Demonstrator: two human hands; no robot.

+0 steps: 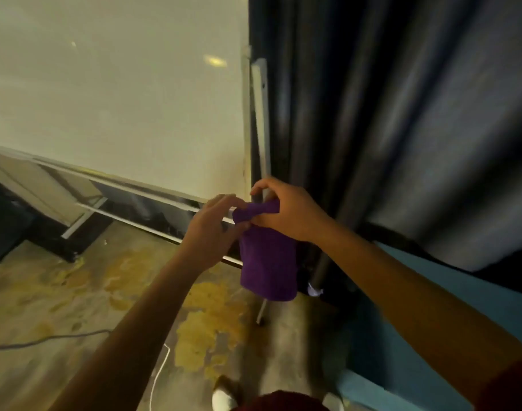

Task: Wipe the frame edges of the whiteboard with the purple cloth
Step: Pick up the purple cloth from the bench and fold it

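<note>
my right hand (286, 212) has its fingers (261, 188) curled shut around the top of the soft purple terry cloth (267, 262), which hangs down below them, just in front of the lower right corner of the white glossy whiteboard (120, 99). my left hand (213, 232) sits just beside, its fingers (224, 200) loosely spread and touching the bunched upper edge of the cloth; whether they truly pinch it i cannot tell. the pale metal frame edge (247, 129) runs straight up from above my right fingers, and the bottom frame rail (135, 185) leads away to the left of my left fingers. i judge i am gathering the cloth into a pad. to do it well, i should fold it thick, wrap it over the frame lip and press evenly along each edge. i count one cloth, one whiteboard, two hands.
</note>
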